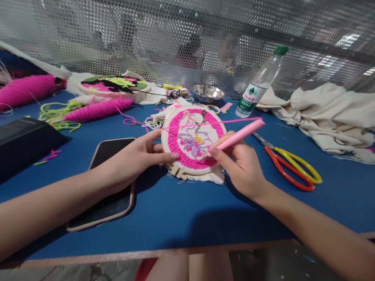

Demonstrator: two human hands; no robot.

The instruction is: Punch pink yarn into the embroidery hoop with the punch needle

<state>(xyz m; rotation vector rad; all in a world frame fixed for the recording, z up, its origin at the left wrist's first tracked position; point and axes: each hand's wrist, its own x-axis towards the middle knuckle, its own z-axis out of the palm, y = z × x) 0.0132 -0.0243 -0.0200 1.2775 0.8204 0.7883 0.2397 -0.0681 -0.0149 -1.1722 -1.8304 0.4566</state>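
Round, pale-rimmed embroidery hoop [191,145] with looped pink border [173,138] tilts over the blue table [164,218]; left hand [143,156] pinches its left edge, apparently for steadiness; right hand [243,166] pinches pink pen-shaped tool [241,136], tip angled down at border.

Soft, moderate indoor light on a blue worktop [159,226], stretched toward the edges by wide-angle distortion.
A broad, soft-edged shadow [234,224] darkens the near side; bright patches glare at the upper right of the perforated screen [175,23]; the steel bowl [202,91] glints; people [190,52] beyond look blurred and partly pixelated.
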